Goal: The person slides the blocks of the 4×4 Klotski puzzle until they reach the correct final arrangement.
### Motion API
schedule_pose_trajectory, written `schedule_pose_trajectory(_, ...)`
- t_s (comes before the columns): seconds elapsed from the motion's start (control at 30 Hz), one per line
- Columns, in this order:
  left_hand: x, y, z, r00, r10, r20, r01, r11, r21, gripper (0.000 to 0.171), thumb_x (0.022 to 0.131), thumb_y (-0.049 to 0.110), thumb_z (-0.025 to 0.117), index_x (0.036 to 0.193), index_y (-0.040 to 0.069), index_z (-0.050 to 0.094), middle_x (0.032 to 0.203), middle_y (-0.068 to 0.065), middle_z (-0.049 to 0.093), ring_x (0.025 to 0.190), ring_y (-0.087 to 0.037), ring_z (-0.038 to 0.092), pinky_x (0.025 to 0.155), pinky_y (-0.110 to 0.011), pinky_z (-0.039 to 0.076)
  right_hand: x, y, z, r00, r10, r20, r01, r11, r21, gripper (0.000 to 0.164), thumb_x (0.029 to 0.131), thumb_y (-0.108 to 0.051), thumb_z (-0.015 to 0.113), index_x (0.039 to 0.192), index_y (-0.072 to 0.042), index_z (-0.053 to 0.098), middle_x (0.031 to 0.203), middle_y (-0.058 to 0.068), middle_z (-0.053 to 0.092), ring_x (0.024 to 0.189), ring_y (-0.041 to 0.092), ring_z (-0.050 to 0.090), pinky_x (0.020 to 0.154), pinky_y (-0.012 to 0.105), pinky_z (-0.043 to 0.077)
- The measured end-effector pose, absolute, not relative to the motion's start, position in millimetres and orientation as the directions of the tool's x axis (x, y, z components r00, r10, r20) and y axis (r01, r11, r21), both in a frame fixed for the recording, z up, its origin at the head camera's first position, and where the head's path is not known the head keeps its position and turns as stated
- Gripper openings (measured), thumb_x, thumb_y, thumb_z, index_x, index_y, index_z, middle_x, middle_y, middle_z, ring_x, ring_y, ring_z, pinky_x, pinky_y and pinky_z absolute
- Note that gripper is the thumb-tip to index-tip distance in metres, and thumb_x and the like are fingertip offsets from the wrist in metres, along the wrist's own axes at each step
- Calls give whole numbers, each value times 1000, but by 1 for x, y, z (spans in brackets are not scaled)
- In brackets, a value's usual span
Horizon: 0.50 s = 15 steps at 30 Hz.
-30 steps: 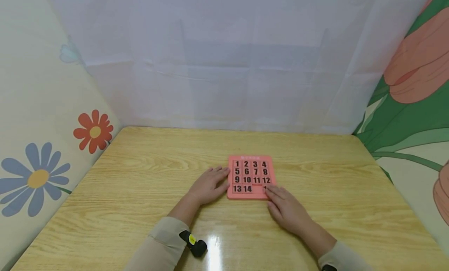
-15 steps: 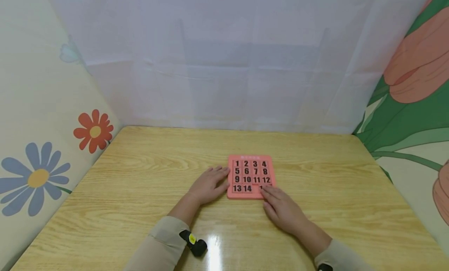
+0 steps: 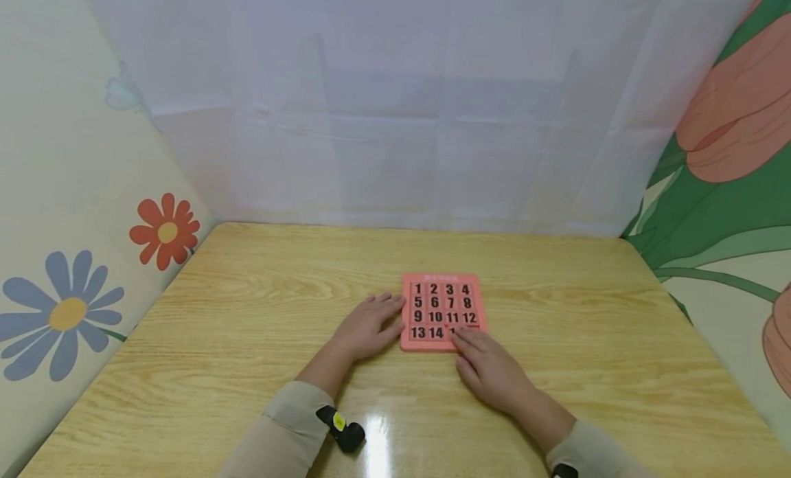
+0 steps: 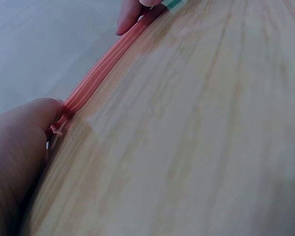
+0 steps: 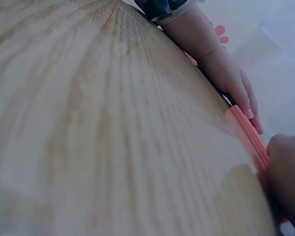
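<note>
A pink number slide puzzle (image 3: 420, 347) lies flat on the table, its top rows reading 1 to 12 in order. Below them come tiles 13 and 14, then a tile (image 3: 452, 332) showing only a 1. Fingertips of my right hand (image 3: 497, 378) rest on that tile with the fingers extended, hiding the rest of it and the bottom right corner. My left hand (image 3: 364, 329) lies along the puzzle's left side, thumb and fingertips at the frame. In the left wrist view the puzzle's side edge (image 4: 105, 64) runs between thumb and fingers.
The wood-grain table (image 3: 278, 272) extends around the puzzle on all sides. A white cloth (image 3: 395, 155) hangs behind its far edge, and flower-printed panels (image 3: 68, 189) stand at the sides. A black strapped device (image 3: 342, 430) sits at my left cuff.
My right hand has slid left along the bottom row, and the tile under its fingertips has moved left up beside 14, filling the gap there. The left hand has stayed still.
</note>
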State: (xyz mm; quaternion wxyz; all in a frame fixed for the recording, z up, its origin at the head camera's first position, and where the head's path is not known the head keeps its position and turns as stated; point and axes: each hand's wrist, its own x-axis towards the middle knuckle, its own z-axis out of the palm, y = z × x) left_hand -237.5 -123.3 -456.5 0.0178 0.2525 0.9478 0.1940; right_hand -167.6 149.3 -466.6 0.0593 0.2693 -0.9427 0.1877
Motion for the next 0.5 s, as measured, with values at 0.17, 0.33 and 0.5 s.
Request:
schedule_pose_trajectory(0.17, -237, -123, -457, -871, 488, 61, 473, 796, 378, 58, 101, 40, 48, 150, 10, 40, 154, -6, 42, 147, -28, 32, 125, -45, 20, -167, 146, -467, -848, -488, 206, -529, 783, -327, 46, 98, -26, 55, 138, -4, 55, 148, 11, 51, 139, 30, 46, 118, 46, 34)
schedule_pose_trajectory(0.33, -236, -123, -456, -869, 491, 67, 478, 794, 375, 58, 101, 39, 49, 149, 9, 41, 154, -7, 43, 147, -30, 33, 125, -46, 21, -167, 144, -467, -840, -491, 232, -543, 779, -314, 45, 98, -25, 55, 137, -3, 56, 145, 12, 53, 136, 31, 48, 116, 47, 37)
schedule_pose_trajectory(0.5, -234, -122, -455, -871, 487, 67, 474, 796, 378, 58, 100, 38, 49, 149, 8, 41, 154, -7, 43, 147, -30, 34, 125, -47, 21, -166, 144, -466, -829, -486, 277, -557, 769, -314, 42, 97, -21, 57, 134, -1, 59, 142, 13, 56, 133, 32, 51, 114, 48, 40)
